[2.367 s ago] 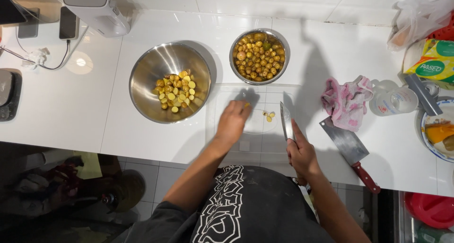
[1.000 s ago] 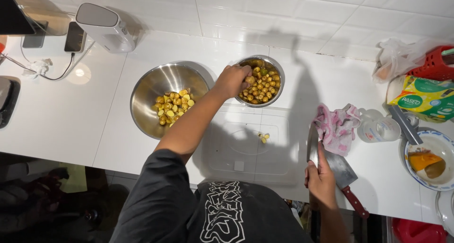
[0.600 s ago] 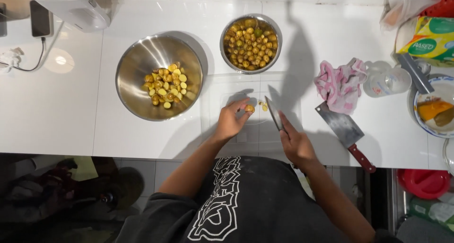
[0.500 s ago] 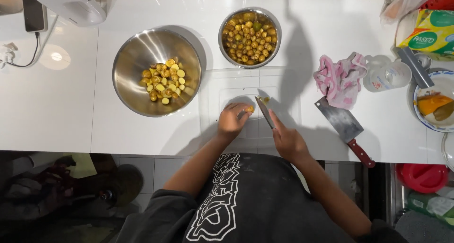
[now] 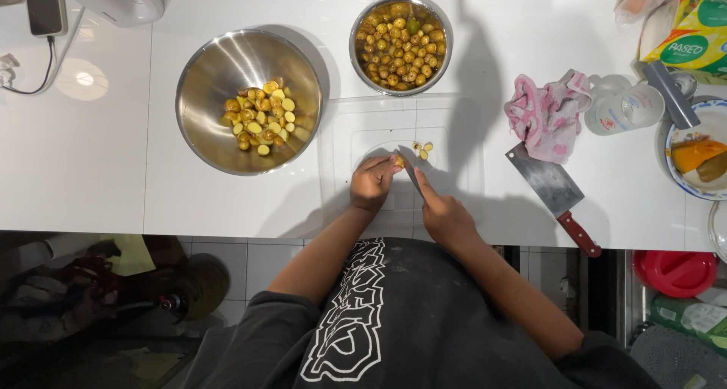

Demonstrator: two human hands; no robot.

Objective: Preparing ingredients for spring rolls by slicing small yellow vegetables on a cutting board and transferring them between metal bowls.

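On clear board (image 5: 454, 116), left hand (image 5: 371, 183) pinches small fruit (image 5: 397, 161) in fingers; right hand (image 5: 447, 216) grips knife (image 5: 410, 171), blade at fruit. Cutting step; needs steady fruit.

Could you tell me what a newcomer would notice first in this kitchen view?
Probably the two steel bowls at the back of the white counter: the large bowl with cut yellow pieces, the small bowl heaped with whole fruits. In front, the left hand pins one fruit while the right hand holds a knife.
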